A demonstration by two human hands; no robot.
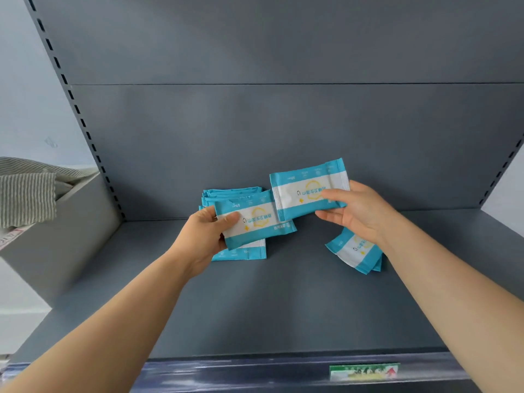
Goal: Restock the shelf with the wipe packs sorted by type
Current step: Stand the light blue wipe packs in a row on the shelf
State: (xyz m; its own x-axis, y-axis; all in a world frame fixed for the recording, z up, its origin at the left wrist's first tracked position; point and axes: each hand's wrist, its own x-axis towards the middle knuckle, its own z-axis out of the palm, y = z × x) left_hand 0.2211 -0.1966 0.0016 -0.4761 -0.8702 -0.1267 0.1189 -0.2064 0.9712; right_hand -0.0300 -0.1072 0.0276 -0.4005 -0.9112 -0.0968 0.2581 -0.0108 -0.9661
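Far left: grey open-top box holding striped cloth [28,194], beside the dark grey metal shelf [255,307]. Well apart from the work, no risk judged there.

Left grip [204,236] clamped on a teal-and-white soft film wipe pack with yellow print [255,222], thumb on top. Held over a leaning stack of same-coloured packs [235,194] near the back panel. Likely failure: setting it down crooked and fanning or tipping that stack. Film looks slick, probably slides.

Right grip [357,211] pinching a second teal-and-white pack [309,188] by its right end, raised, left corner overlapping the first pack. Possible snag if both go down together. End pinch may let it droop or slip.

Under the right wrist: small askew pile of matching packs [354,251] on the shelf. Could get swept forward by the forearm.

Mis-sort risk if types differ only in small print.

Hidden:
- stack count, lower packs covered
- left fingers under the pack
- print upside down, too small to read
- right pile partly behind the wrist, count unclear
- green label on the shelf edge [364,371], blurred
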